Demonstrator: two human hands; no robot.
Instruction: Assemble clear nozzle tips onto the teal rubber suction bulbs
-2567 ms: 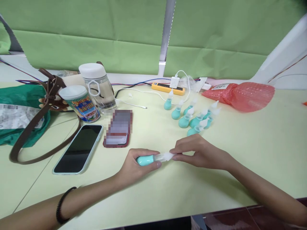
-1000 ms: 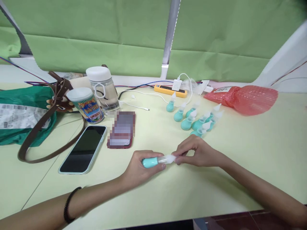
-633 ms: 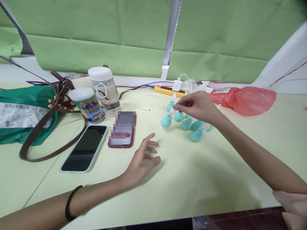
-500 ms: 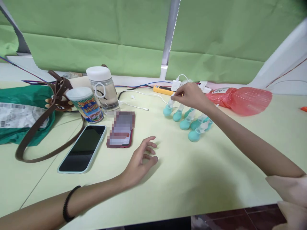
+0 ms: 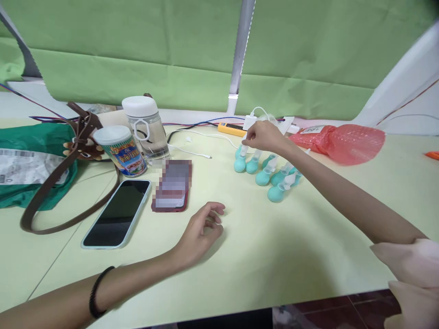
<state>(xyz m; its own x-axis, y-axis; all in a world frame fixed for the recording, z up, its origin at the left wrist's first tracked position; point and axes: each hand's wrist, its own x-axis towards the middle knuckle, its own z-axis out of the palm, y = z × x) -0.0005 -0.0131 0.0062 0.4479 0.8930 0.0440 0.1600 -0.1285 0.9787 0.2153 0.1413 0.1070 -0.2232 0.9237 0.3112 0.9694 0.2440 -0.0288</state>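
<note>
My right hand [image 5: 263,136] reaches out over the pale table [image 5: 308,219] and pinches the clear tip of a teal bulb aspirator [image 5: 240,162], which stands at the left end of a row of several teal bulb aspirators [image 5: 274,176]. My left hand [image 5: 202,226] rests on the table nearer to me. Its fingers are loosely curled and hold nothing. A black band circles the left wrist.
A black phone [image 5: 116,213] and a red-cased phone [image 5: 172,185] lie left of my left hand. Behind them stand a printed cup [image 5: 120,150] and a clear bottle [image 5: 146,128]. A brown strap and green bag [image 5: 30,160] lie far left, a red bag [image 5: 343,141] and yellow power strip [image 5: 232,129] at the back.
Both hands held one aspirator near me. My left hand let go and stayed on the table. My right hand carried it to the far row and set it down at the left end.
</note>
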